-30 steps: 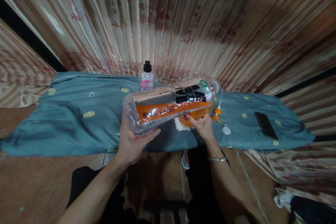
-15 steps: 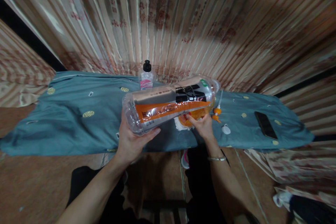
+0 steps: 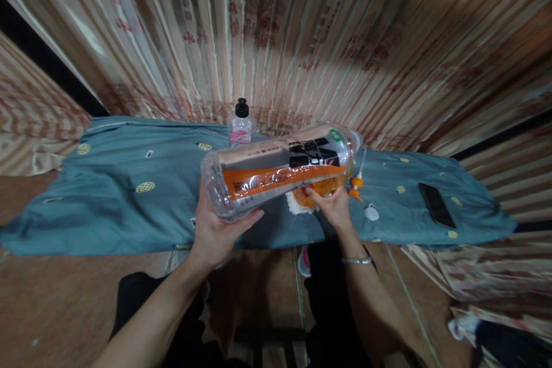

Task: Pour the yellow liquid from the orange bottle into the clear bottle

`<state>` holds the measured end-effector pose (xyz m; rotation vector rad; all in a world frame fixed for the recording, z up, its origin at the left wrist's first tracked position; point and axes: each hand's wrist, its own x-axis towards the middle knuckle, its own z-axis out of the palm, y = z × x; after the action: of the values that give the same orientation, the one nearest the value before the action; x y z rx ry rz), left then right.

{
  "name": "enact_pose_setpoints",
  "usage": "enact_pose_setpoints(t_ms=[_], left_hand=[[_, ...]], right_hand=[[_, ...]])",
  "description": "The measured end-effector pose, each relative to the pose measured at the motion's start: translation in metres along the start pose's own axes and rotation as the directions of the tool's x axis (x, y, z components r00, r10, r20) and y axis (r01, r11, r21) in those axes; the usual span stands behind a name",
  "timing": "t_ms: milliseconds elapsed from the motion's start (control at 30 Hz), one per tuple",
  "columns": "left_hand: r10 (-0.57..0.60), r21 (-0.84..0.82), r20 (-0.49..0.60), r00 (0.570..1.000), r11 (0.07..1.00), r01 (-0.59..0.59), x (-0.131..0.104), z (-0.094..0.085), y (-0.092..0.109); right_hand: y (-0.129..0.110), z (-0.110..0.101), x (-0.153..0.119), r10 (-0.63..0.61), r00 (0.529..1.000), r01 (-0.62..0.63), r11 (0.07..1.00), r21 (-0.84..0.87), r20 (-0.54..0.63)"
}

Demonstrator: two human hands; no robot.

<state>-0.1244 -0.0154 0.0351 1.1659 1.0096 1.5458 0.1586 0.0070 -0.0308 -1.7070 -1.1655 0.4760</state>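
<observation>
A large clear plastic bottle (image 3: 276, 169) with an orange, black and silver label is tilted almost flat, its narrower end to the right. My left hand (image 3: 218, 236) is closed under its wide base. Behind its right half, my right hand (image 3: 334, 207) grips an orange-amber container (image 3: 326, 185), probably a bottle, which the clear bottle partly covers. White fluffy material (image 3: 297, 204) shows beside that container. An orange pump top (image 3: 356, 185) with a pale tube is to the right of my right hand. Whether liquid is flowing between the two containers I cannot tell.
A clear squeeze bottle (image 3: 240, 126) with a black cap stands at the back. On the teal cloth (image 3: 116, 195) to the right lie a white round cap (image 3: 371, 212) and a black phone (image 3: 436, 205). Pleated curtains (image 3: 276, 40) hang directly behind.
</observation>
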Motion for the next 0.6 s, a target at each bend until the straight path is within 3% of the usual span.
enact_pose_setpoints(t_ms=[600], left_hand=[[0.031, 0.023, -0.01, 0.999, 0.999, -0.031, 0.0003, 0.0028, 0.0035]], right_hand=[[0.0024, 0.0008, 0.0011, -0.013, 1.0, 0.013, 1.0, 0.001, 0.002]])
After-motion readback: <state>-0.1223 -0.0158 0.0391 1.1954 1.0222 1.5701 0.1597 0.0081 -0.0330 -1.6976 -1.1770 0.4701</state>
